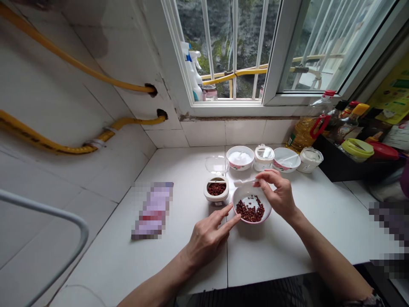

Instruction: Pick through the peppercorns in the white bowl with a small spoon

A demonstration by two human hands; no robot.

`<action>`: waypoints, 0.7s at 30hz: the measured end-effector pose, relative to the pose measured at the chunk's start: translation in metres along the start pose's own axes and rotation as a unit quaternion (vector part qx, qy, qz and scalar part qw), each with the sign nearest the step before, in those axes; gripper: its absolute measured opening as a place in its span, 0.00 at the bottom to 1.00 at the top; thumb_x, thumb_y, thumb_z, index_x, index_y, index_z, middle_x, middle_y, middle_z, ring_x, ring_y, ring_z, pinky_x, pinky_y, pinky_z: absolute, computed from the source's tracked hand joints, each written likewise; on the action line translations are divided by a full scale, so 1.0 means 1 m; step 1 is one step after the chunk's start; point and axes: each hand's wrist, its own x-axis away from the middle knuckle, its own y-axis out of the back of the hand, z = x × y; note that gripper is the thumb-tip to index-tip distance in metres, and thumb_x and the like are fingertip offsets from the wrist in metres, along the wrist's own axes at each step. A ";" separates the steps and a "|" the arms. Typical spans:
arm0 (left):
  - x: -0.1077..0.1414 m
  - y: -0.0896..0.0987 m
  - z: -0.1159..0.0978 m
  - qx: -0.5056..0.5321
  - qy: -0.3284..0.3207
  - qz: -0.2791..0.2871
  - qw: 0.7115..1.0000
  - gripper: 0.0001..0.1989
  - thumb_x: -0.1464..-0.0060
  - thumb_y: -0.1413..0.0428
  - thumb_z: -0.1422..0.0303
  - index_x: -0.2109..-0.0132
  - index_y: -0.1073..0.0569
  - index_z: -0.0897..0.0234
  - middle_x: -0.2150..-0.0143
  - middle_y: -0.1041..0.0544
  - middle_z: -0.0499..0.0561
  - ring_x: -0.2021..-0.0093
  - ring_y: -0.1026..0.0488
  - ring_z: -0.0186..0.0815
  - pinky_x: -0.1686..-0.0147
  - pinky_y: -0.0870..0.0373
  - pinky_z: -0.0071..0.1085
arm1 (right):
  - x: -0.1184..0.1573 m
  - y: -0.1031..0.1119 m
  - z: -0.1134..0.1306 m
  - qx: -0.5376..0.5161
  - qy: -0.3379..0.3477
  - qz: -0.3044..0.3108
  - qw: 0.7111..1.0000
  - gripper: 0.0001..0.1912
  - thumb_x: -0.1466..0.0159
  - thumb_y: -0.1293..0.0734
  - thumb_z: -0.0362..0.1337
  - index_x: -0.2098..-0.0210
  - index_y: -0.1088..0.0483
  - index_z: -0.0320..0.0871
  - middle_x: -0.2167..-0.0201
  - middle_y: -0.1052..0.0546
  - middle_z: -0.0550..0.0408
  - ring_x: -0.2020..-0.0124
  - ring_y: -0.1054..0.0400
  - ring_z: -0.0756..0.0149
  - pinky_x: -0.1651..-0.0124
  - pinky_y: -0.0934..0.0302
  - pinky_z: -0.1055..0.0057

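Note:
A white bowl with a pink rim (269, 209) stands on the counter, partly filled with reddish-brown Sichuan peppercorns (251, 212). My left hand (207, 236) has its fingers stretched out, the fingertips touching the bowl's left side. Above the far rim, my right hand (277, 192) pinches the handle of a small whitish spoon (244, 182), its bowl pointing left. Left of the bowl sits a seasoning jar (216, 197) with its clear lid (217, 164) flipped up. More peppercorns (216, 188) lie inside it.
Behind stand a bowl of white grains (240, 158), a lidded jar (264, 157), a bowl with a spoon in it (286, 160) and another jar (309, 160). An oil bottle (306, 128) and sauce bottles (347, 121) are at right. A purple packet (155, 209) lies left.

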 end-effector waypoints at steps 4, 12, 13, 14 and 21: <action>0.000 0.001 0.000 -0.001 -0.002 0.005 1.000 0.19 0.33 0.53 0.79 0.41 0.25 0.64 0.43 0.22 0.64 0.53 0.20 0.39 0.63 0.20 0.31 | 0.003 0.011 -0.021 0.052 -0.042 0.067 0.996 0.09 0.40 0.36 0.30 0.73 0.27 0.48 0.78 0.21 0.57 0.64 0.26 0.56 0.52 0.32 0.58; 0.003 0.000 0.001 0.020 0.007 0.012 1.000 0.20 0.34 0.52 0.80 0.41 0.25 0.64 0.42 0.24 0.65 0.53 0.20 0.39 0.63 0.21 0.30 | 0.015 -0.007 -0.015 0.000 -0.026 0.157 0.987 0.11 0.39 0.39 0.28 0.73 0.29 0.46 0.80 0.23 0.62 0.76 0.31 0.66 0.42 0.38 0.55; 0.003 0.000 0.001 0.020 0.006 0.012 1.000 0.20 0.34 0.53 0.80 0.41 0.25 0.65 0.42 0.24 0.65 0.53 0.20 0.39 0.63 0.21 0.30 | 0.015 -0.006 -0.014 -0.007 -0.042 0.154 0.987 0.11 0.39 0.39 0.28 0.73 0.29 0.47 0.81 0.23 0.61 0.74 0.29 0.65 0.43 0.38 0.57; 0.002 0.000 0.001 0.021 0.006 0.012 1.000 0.20 0.33 0.53 0.80 0.41 0.25 0.65 0.42 0.24 0.65 0.53 0.20 0.39 0.63 0.21 0.30 | 0.014 -0.005 -0.012 -0.012 -0.060 0.147 0.987 0.11 0.39 0.39 0.28 0.73 0.29 0.47 0.81 0.23 0.61 0.71 0.28 0.63 0.45 0.37 0.58; 0.001 0.001 0.001 0.019 0.004 0.006 1.000 0.19 0.34 0.52 0.79 0.42 0.25 0.65 0.43 0.23 0.65 0.54 0.20 0.39 0.63 0.22 0.30 | 0.007 0.008 -0.011 -0.016 -0.105 0.101 0.989 0.11 0.39 0.38 0.30 0.74 0.28 0.47 0.82 0.21 0.61 0.71 0.27 0.62 0.50 0.36 0.61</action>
